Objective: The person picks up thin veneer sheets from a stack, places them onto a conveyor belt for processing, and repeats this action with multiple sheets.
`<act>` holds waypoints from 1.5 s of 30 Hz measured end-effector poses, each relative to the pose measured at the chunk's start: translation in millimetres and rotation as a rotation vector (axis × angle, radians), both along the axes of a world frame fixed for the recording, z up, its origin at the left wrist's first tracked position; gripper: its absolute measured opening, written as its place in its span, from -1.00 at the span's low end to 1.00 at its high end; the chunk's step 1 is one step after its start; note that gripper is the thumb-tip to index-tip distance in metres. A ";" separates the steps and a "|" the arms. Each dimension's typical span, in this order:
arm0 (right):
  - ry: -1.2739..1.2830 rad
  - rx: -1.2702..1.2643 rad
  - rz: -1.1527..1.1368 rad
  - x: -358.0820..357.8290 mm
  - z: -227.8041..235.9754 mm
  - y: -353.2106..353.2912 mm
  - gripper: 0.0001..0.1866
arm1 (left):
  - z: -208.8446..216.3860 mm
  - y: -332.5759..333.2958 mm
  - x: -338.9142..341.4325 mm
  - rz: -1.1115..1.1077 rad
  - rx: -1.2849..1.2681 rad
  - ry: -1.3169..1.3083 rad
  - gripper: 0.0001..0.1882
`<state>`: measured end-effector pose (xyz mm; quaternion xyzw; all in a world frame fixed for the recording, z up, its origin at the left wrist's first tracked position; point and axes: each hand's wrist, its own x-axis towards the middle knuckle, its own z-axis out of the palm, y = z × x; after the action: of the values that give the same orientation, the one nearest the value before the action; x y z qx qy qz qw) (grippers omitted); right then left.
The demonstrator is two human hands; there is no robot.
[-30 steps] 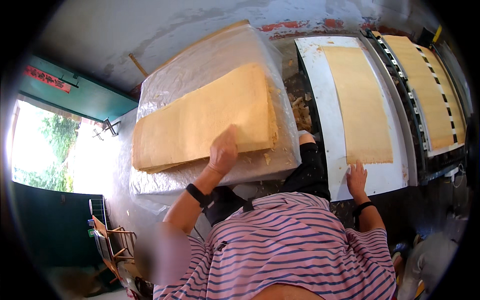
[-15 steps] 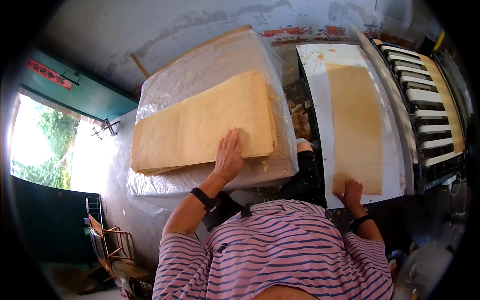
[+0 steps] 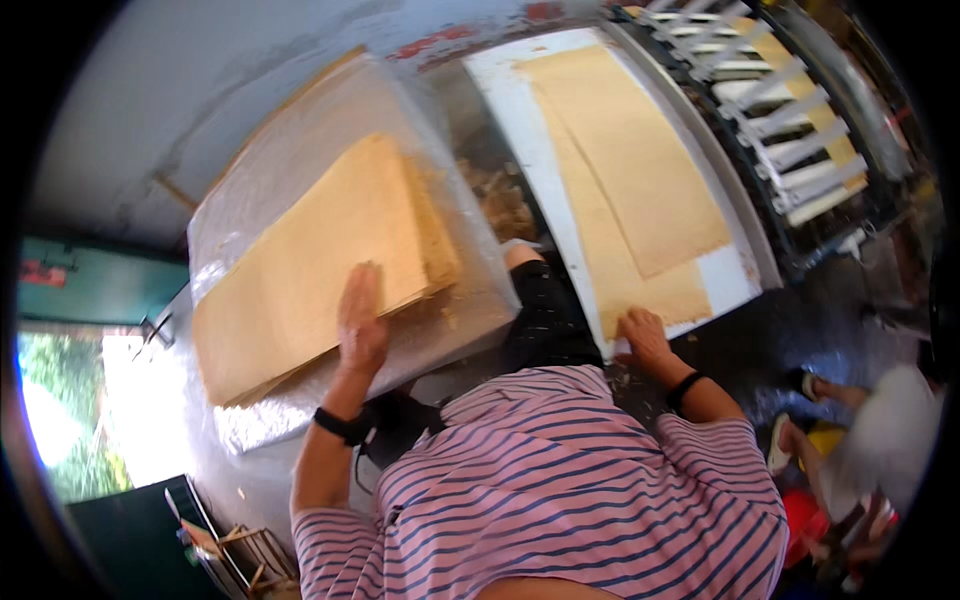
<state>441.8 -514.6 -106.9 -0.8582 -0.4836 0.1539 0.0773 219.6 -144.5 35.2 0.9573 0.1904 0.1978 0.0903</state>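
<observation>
My left hand [image 3: 361,325] lies flat, fingers stretched, on a thick stack of thin tan wood veneer sheets [image 3: 300,285]. The stack rests slightly fanned on a plastic-wrapped pile [image 3: 225,215]. Over on the white board [image 3: 575,240], my right hand [image 3: 645,335] has its fingers curled on the near edge of a veneer sheet [image 3: 610,265]. A second veneer sheet [image 3: 655,175] lies at an angle across that one, its near end further from me. My right thumb is partly hidden.
Beyond the board stands a machine with white slats [image 3: 765,110] and a tan strip on it. At the lower right is another person [image 3: 890,440] near a red container [image 3: 803,525]. A wooden chair [image 3: 255,555] and a green door [image 3: 95,285] are at the left.
A second veneer sheet now shows on the white board. The whole view has turned, shifting everything leftward. The machine's slatted part looks different, with pale arms raised. My left hand stays on the stack.
</observation>
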 end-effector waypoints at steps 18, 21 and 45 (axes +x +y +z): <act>-0.275 0.011 -0.392 55.9 -45.5 26.1 -0.44 | 8.5 -3.4 16.2 0.029 -0.052 -0.014 -0.51; -0.358 0.028 -0.487 59.4 -50.7 23.7 -0.44 | 7.0 -2.5 12.5 0.042 -0.035 0.001 -0.51; 0.011 0.091 -0.363 0.9 -10.2 21.1 -0.61 | -2.4 1.1 16.9 -0.026 0.071 0.010 -0.50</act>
<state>442.7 -493.5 -117.1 -0.9261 -0.3270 0.1200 0.1452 236.5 -143.4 32.8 0.9633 0.1714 0.1984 0.0578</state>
